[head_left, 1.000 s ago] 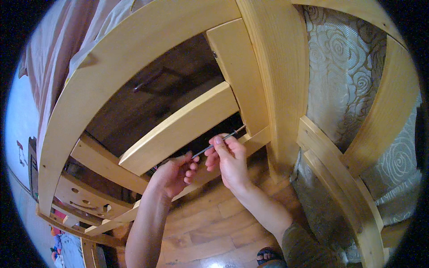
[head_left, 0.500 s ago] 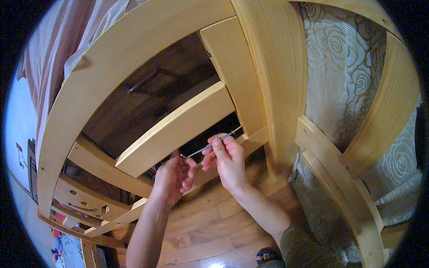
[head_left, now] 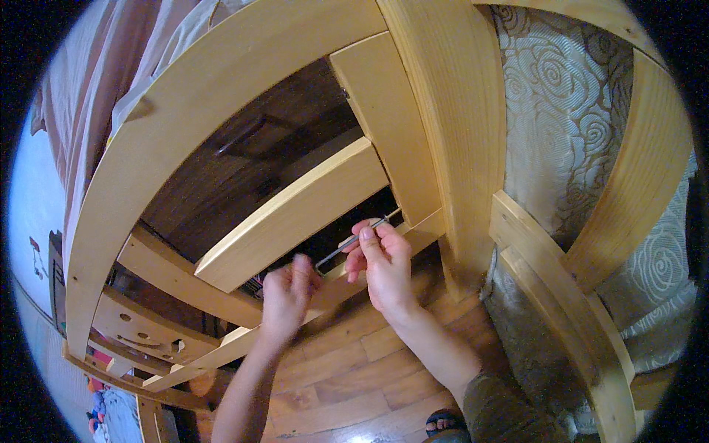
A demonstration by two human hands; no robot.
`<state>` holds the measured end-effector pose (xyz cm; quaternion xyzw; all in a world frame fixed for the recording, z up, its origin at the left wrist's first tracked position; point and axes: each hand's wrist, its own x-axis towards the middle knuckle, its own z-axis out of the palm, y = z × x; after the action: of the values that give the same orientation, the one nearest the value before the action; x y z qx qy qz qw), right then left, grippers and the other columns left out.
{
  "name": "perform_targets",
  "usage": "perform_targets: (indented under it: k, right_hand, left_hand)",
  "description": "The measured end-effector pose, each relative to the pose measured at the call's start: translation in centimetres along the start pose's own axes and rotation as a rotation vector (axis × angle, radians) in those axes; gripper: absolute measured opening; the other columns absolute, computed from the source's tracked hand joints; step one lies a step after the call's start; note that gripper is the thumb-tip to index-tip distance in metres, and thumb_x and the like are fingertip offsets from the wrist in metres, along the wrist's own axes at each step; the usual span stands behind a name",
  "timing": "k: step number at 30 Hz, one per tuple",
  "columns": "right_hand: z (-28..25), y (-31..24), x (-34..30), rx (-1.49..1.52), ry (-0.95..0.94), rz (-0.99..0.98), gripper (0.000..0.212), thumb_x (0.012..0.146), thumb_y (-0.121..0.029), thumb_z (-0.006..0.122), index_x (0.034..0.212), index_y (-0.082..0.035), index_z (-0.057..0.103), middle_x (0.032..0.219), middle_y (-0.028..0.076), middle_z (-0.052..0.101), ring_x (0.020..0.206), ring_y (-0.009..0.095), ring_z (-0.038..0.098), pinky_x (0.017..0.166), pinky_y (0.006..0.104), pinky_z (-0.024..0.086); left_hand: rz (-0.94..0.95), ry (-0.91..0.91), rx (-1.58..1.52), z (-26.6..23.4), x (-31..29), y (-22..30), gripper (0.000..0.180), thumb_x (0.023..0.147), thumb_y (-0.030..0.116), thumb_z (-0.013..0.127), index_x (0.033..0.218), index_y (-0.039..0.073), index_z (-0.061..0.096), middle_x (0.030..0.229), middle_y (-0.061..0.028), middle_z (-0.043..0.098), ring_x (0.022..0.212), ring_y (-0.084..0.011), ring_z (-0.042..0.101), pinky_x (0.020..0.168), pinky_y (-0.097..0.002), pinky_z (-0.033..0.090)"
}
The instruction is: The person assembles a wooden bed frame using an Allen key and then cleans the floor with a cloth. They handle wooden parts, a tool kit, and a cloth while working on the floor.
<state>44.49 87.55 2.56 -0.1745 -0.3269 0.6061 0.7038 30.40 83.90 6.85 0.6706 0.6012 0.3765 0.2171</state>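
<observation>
My right hand [head_left: 385, 269] pinches a thin grey metal rod [head_left: 341, 249] between thumb and fingers. The rod slants up to the right, its far end close to the inner corner where a wooden upright board [head_left: 388, 122] meets the lower rail [head_left: 421, 230]. By the rod's lower left end is my left hand [head_left: 288, 295], thumb raised and fingers curled. Motion blurs those fingers, and whether they touch the rod does not show. Just above both hands runs a pale wooden slat [head_left: 292, 218] of the bed frame.
A thick wooden post [head_left: 461, 133] rises right of the hands. Beyond it, patterned grey fabric [head_left: 554, 96] hangs behind a second wooden frame [head_left: 561, 303]. Below lies a wood-plank floor [head_left: 347, 369]. Dark panelling [head_left: 244, 148] shows through the frame, and pink cloth [head_left: 111, 66] drapes at upper left.
My left hand has turned, its thumb now raised, and its fingers have become blurred. My right hand has shifted slightly right and down, still pinching the rod.
</observation>
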Motion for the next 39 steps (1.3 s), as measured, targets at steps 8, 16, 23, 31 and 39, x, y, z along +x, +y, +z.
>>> perform_targets:
  k: [8, 16, 23, 31, 39]
  right_hand:
    - [-0.5, 0.4, -0.2, -0.032, -0.022, -0.03, 0.016, 0.093, -0.017, 0.04, 0.093, -0.002, 0.047, 0.07, 0.008, 0.055, 0.048, 0.009, 0.05, 0.039, 0.0208, 0.042]
    - [-0.4, 0.6, -0.2, 0.017, -0.044, -0.036, 0.016, 0.094, -0.017, 0.038, 0.093, -0.003, 0.046, 0.072, 0.007, 0.055, 0.045, 0.008, 0.05, 0.037, 0.0195, 0.04]
    - [-0.8, 0.0, 0.0, 0.03, -0.06, 0.003, 0.019, 0.093, -0.019, 0.042, 0.094, -0.001, 0.048, 0.075, 0.008, 0.059, 0.045, 0.008, 0.05, 0.036, 0.0195, 0.039]
    - [-0.8, -1.0, 0.4, -0.089, -0.081, 0.104, 0.021, 0.09, -0.022, 0.049, 0.092, -0.001, 0.051, 0.074, 0.011, 0.061, 0.05, 0.01, 0.055, 0.039, 0.0199, 0.044]
    - [-0.5, 0.1, 0.6, 0.002, -0.033, 0.039, 0.021, 0.089, -0.023, 0.051, 0.09, -0.002, 0.05, 0.07, 0.008, 0.059, 0.052, 0.011, 0.057, 0.041, 0.0221, 0.046]
  left_hand:
    - [-0.94, -0.479, -0.879, -1.8, 1.2, 1.9, 0.038, 0.091, 0.04, 0.04, 0.078, 0.006, 0.05, 0.059, 0.0006, 0.042, 0.041, -0.0039, 0.029, 0.031, -0.015, 0.021]
    - [-1.03, -0.43, -1.062, -1.7, 1.0, 1.7, 0.03, 0.091, 0.029, 0.041, 0.079, 0.003, 0.05, 0.063, -0.0015, 0.044, 0.042, -0.0051, 0.033, 0.031, -0.015, 0.024]
    - [-0.696, -0.02, -0.884, 0.4, 0.8, 2.7, 0.024, 0.089, 0.019, 0.048, 0.082, -0.003, 0.055, 0.067, -0.0037, 0.052, 0.048, -0.0106, 0.045, 0.039, -0.0205, 0.036]
    - [0.744, 0.469, 0.471, 1.3, 0.5, -0.3, 0.007, 0.076, 0.002, 0.062, 0.083, 0.001, 0.06, 0.061, -0.0133, 0.053, 0.053, -0.0227, 0.054, 0.046, -0.0292, 0.042]
    - [-0.509, -0.233, -0.779, -1.1, 0.0, 1.8, 0.037, 0.092, 0.036, 0.038, 0.081, 0.005, 0.055, 0.065, -0.0023, 0.05, 0.043, -0.0073, 0.04, 0.031, -0.0184, 0.03]
